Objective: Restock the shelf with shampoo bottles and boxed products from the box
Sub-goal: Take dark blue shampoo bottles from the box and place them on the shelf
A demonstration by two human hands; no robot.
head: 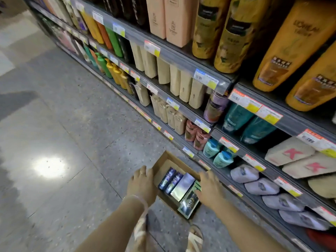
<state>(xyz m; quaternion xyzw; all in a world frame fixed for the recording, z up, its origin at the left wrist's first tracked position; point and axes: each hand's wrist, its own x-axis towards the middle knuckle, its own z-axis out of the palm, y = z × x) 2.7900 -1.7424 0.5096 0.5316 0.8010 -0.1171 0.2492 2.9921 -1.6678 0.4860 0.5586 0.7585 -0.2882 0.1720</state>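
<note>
Box (164,161) on speckled floor (81,106) beside shelf (181,57) — hands (209,188) seemingly open, apart.

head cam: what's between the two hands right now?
In the head view, the open cardboard box on the floor: between left hand and right hand lie two dark bottles and boxed products.

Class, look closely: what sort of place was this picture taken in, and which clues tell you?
Most likely a supermarket hair-care aisle: long shelves of shampoo bottles, price labels along every shelf edge, and an open cardboard box of stock on the floor.
</note>
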